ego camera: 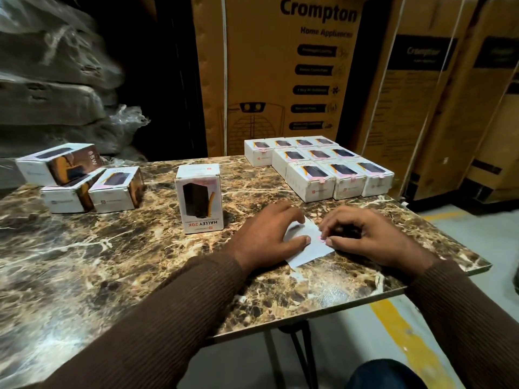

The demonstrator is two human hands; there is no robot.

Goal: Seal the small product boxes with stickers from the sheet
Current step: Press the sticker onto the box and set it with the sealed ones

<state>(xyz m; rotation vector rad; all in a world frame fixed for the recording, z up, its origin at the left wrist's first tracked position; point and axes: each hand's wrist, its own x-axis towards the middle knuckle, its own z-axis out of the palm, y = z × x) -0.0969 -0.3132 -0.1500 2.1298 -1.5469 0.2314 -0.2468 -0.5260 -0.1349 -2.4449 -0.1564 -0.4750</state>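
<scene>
A white sticker sheet [307,249] lies flat on the marble table [112,265], near its right front edge. My left hand [269,234] holds the sheet down, fingers and thumb bent on its left part. My right hand [362,234] pinches a small pink sticker [321,238] at the sheet's middle with thumb and fingertips. One small white product box [200,198] stands upright just left of my left hand. A block of several boxes [323,167] with pink stickers over their flaps sits at the back right. Three more boxes [81,178] lie piled at the back left.
Tall brown Crompton cartons [280,71] stand behind the table and along the right [438,108]. Plastic-wrapped bundles [53,88] are stacked at the back left. The table's right edge drops to a grey floor with a yellow line [401,329].
</scene>
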